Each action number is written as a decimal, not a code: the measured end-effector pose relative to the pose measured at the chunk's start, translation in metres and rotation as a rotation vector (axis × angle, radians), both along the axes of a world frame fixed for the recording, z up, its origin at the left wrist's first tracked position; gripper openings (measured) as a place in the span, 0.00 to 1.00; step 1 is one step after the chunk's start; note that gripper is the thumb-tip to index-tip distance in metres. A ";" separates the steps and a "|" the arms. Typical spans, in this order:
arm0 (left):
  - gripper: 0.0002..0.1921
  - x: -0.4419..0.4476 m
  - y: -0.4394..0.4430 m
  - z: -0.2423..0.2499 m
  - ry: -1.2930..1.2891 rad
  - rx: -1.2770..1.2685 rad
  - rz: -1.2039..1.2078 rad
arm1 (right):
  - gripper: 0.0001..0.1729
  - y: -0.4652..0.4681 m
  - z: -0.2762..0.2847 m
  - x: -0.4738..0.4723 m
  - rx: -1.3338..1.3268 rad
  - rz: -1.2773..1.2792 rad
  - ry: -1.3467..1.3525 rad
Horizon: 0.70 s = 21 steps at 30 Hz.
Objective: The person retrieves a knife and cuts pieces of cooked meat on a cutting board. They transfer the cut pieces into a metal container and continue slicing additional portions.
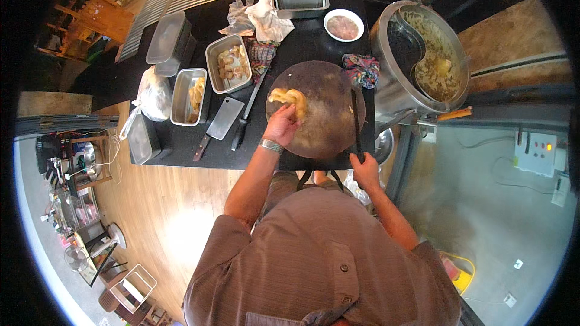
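My left hand pinches a pale golden piece of cooked meat over the left side of a round, dark chopping board. A watch sits on that wrist. My right hand, at the table's front edge, grips the near end of a long dark utensil. This utensil runs along the board's right side, and its far end meets a patterned cloth; what kind of tool it is, I cannot tell. Left of the board lie a cleaver with a wooden handle and a long rod with a black handle.
Two open metal containers hold meat pieces. A white bowl of pinkish contents stands at the back. To the right is a large divided metal pot with liquid. A tied plastic bag and lidded boxes line the left edge.
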<state>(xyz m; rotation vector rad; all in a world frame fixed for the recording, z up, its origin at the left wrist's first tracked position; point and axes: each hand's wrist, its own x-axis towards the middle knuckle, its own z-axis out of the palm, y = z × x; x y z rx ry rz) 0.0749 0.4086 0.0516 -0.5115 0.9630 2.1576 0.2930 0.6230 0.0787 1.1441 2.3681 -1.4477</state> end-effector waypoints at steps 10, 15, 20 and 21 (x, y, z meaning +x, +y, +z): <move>0.25 0.035 -0.007 0.011 1.253 -1.341 -0.560 | 0.20 -0.009 -0.015 0.010 0.044 0.144 0.035; 0.31 -0.011 0.000 0.019 1.548 -1.419 -0.622 | 0.21 -0.031 -0.030 0.011 0.026 0.169 -0.041; 0.30 -0.029 -0.002 0.006 1.304 -1.224 -0.892 | 0.22 -0.044 -0.014 -0.009 0.081 0.197 0.076; 0.29 -0.025 -0.004 0.005 1.244 -1.217 -0.882 | 0.22 -0.046 -0.008 -0.016 0.097 0.189 0.064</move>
